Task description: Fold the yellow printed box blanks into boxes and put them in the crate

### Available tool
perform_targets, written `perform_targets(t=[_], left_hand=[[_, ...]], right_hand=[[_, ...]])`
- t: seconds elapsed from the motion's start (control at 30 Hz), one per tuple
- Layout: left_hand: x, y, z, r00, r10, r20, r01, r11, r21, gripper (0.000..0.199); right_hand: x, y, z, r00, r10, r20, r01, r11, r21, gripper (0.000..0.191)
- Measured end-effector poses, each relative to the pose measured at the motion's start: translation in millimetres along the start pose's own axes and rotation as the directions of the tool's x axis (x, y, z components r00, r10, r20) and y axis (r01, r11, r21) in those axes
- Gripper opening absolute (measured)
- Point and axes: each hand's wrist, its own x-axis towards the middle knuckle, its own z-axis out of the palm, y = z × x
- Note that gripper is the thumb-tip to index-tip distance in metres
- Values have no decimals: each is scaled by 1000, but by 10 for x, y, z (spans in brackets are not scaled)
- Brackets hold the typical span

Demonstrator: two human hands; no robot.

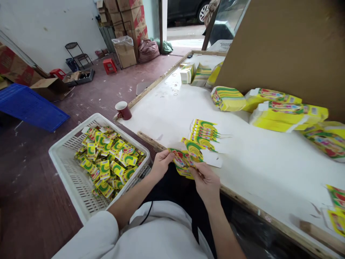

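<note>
Both hands hold a yellow, green and red printed card box [181, 159] at the table's near edge. My left hand [162, 164] pinches its upper left corner between thumb and fingers. On its right side, my right hand [206, 180] is closed, with thumb and fingers pressed on the card. Just beyond the hands, a fanned row of flat printed cards [203, 130] lies on the white table [167, 122]. To the left, a white plastic basket [67, 172] holds many small folded yellow-green boxes [105, 169].
A dark red mug [123, 110] stands at the table's left corner. Stacks of yellow cartons [289, 115] lie along the brown board [280, 54] at the right. More printed cards [336, 217] lie at the far right. A blue crate [32, 106] is on the left.
</note>
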Motion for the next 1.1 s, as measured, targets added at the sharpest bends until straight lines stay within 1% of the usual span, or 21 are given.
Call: perform_targets(t=[0.07,0.1,0.17,0.23,0.27,0.33,0.4,0.43,0.47,0.5,0.53,0.6,0.67,0.7,0.73,0.8,0.87,0.93,0.97,1.03,1.1], left_hand=[[18,228,-156,992,65,105,-77,991,108,56],[21,352,-218,980,134,144,-156,976,154,62],[8,561,-282,942,193,274,-284,894,346,84],[-25,654,-254,909,107,403,-335,761,555,109],[-46,651,-213,894,34,446,-339,704,625,111],[-92,569,-116,883,-65,465,-319,643,696,94],[-133,447,-42,899,-61,435,-309,616,725,75],[-151,389,-22,907,-30,419,-318,603,732,72],[-166,338,-11,909,3,416,-338,588,735,73],[-180,295,-8,903,30,429,-367,574,732,76],[-192,258,-9,891,52,451,-399,565,723,79],[-215,197,-15,859,97,503,-469,544,696,83],[-237,151,-20,820,140,555,-541,507,671,81],[-246,134,-23,802,159,576,-571,488,660,77],[-253,122,-27,789,174,589,-591,477,650,71],[-259,109,-39,786,169,594,-590,490,641,61],[-251,97,-55,807,118,578,-545,525,653,57],[-233,67,-69,816,71,573,-513,545,663,61],[-223,46,-74,814,76,576,-520,537,664,63],[-208,4,-78,809,147,569,-554,512,656,66],[-204,-6,-77,827,221,517,-554,486,676,69]], right_hand=[[48,-17,-98,994,-105,3,104,982,-154,21],[69,-32,-140,986,-165,16,164,954,-250,25],[95,-88,-187,955,-285,81,293,870,-397,31],[95,-172,-172,911,-381,160,412,810,-416,35],[86,-214,-146,895,-406,185,446,802,-397,38],[51,-271,-78,902,-409,141,431,827,-361,41],[4,-272,-14,955,-298,-11,282,915,-289,60],[-21,-252,17,980,-185,-76,167,965,-204,71],[-46,-223,47,994,-48,-99,40,996,-74,76],[-69,-191,81,993,98,-62,-92,992,82,73],[-89,-161,116,972,232,31,-232,944,234,67],[-116,-116,190,882,397,253,-471,762,445,56],[-121,-98,244,808,448,383,-589,615,523,50],[-118,-95,257,796,446,409,-606,587,537,47],[-113,-93,260,798,429,423,-603,584,543,47],[-108,-88,242,827,366,426,-557,633,538,54],[-117,-90,211,876,276,396,-452,755,475,68],[-137,-104,190,922,156,355,-280,902,330,76],[-148,-114,188,933,91,348,-184,952,243,74],[-164,-127,194,939,-12,343,-27,994,106,63],[-166,-118,200,952,-57,302,48,998,38,54]])
